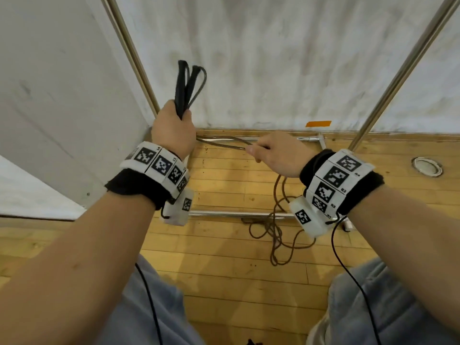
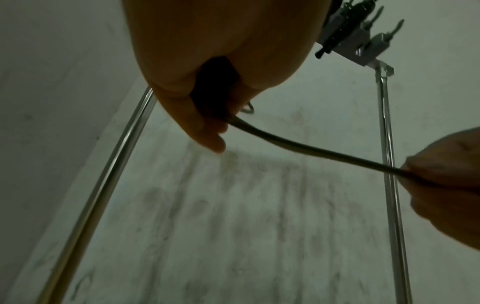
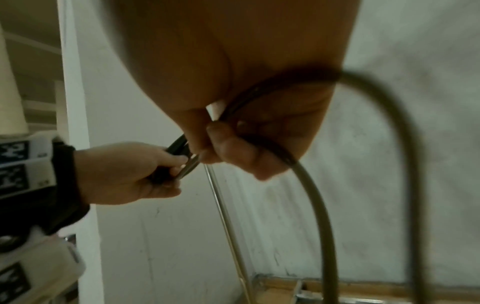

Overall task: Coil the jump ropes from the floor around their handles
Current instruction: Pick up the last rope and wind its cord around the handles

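Near the person's knees, the loose part of the jump rope (image 1: 276,235) lies in a tangle on the wooden floor (image 1: 219,270). It goes up to the right hand (image 1: 278,155), which pinches it tight between thumb and fingers. A short piece runs left to the left hand (image 1: 173,130), whose fist holds folded black loops (image 1: 189,83) sticking up. Far behind stands a white wall (image 1: 286,58).

open gap between slanted metal poles (image 1: 403,68)
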`<act>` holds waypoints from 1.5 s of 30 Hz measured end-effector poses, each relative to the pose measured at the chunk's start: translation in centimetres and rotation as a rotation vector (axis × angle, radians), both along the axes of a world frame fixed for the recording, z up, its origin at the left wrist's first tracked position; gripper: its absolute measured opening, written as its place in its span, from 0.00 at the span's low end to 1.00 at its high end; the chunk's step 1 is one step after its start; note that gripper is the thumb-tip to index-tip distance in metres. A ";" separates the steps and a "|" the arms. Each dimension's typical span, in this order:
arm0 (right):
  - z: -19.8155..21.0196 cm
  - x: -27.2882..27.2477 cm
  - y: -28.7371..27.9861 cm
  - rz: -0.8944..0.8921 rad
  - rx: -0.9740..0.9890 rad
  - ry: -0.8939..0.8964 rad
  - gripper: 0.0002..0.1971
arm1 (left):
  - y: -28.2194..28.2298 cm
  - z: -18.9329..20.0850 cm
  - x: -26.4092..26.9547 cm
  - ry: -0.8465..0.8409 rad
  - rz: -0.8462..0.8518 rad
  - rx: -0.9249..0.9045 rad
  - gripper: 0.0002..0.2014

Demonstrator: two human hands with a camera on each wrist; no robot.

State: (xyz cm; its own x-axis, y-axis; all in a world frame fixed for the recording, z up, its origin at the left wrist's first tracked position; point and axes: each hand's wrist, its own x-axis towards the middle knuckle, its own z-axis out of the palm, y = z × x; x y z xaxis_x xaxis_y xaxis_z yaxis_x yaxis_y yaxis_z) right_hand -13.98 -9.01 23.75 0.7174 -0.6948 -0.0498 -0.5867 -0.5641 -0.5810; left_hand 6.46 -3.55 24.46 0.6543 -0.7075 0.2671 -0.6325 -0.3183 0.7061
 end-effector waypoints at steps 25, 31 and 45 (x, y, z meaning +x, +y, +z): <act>0.7 -2.1 -3.8 -0.267 0.250 -0.420 0.21 | 2.2 1.3 -4.3 -0.011 -0.830 0.331 0.05; -0.2 -0.4 -2.6 -0.266 0.236 -0.329 0.23 | 2.0 1.7 -4.2 0.123 -0.653 0.110 0.08; -0.6 3.2 2.3 0.022 0.047 -0.148 0.22 | 1.1 0.0 -2.3 -0.137 -0.321 0.013 0.08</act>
